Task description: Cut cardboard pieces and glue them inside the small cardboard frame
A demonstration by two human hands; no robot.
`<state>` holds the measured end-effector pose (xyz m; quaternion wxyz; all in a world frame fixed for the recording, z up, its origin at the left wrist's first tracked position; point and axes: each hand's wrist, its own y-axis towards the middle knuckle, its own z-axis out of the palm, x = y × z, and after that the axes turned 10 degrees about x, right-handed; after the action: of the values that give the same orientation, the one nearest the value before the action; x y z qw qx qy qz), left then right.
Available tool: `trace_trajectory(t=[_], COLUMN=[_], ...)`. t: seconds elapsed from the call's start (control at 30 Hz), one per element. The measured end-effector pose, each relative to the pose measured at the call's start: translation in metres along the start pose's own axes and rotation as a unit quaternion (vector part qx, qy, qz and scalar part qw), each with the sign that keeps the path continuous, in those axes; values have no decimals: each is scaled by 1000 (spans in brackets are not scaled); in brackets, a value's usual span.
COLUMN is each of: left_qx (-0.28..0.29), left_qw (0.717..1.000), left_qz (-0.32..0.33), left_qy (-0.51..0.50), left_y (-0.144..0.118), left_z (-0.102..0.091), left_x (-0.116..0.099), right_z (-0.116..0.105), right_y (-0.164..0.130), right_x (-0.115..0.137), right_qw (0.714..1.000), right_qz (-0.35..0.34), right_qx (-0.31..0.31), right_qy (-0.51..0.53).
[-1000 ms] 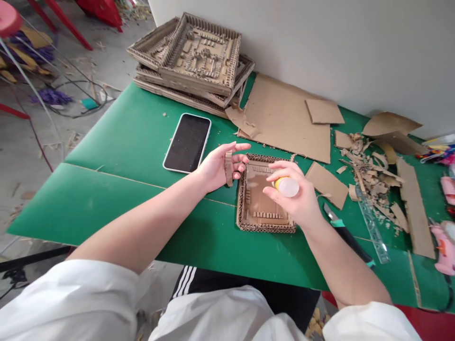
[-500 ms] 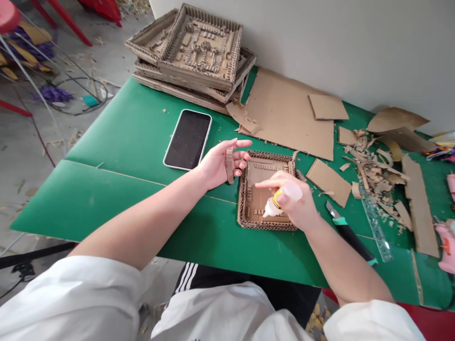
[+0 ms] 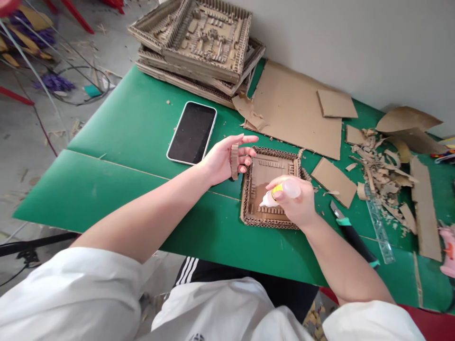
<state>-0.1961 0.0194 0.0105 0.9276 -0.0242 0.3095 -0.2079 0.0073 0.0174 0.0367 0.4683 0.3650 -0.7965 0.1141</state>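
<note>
My right hand (image 3: 297, 204) is wrapped round a small white glue bottle (image 3: 282, 192) with a yellow label. Its nozzle tilts down to the left over a shallow cardboard tray (image 3: 245, 201) with corrugated walls. Inside the tray, short ribbed cardboard strips stand along the floor's edges. At the tray's upper left corner is my left hand (image 3: 227, 158), palm turned toward the tray. A short corrugated cardboard strip (image 3: 234, 161) is held across that palm, with the index finger stretched out and the other fingers partly curled.
A phone (image 3: 192, 133) lies left of the tray. Behind stand stacked cardboard trays (image 3: 209, 66) and a large cardboard sheet (image 3: 295, 111). To the right are a cardboard piece (image 3: 334, 182), a utility knife (image 3: 355, 239), a clear ruler (image 3: 380, 227) and a heap of scraps (image 3: 380, 175).
The right index finger has drawn in from pointing out to lie by the bottle. The nozzle has shifted slightly up and left over the tray. The left hand still holds the strip.
</note>
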Motion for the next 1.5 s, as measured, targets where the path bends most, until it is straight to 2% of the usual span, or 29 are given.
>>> trace_trajectory(t=[0.13,0.83,1.2,1.5], left_qx=[0,0,2,1], left_qw=[1000,1000,1000,1000], left_qz=[0,2,3,0], left_qy=[-2,0,-1,2], left_y=[0,0,0,0], left_z=[0,0,0,0], left_x=[0,0,0,0], right_z=[2,4,4,4], right_y=[1,2,3,2], right_x=[-2,-3,-2,-2], right_qw=[999,998,998,997], right_qz=[-23,-49,-24,-51], right_qx=[0,9,14,6], right_qy=[-26,-49,-55,-55])
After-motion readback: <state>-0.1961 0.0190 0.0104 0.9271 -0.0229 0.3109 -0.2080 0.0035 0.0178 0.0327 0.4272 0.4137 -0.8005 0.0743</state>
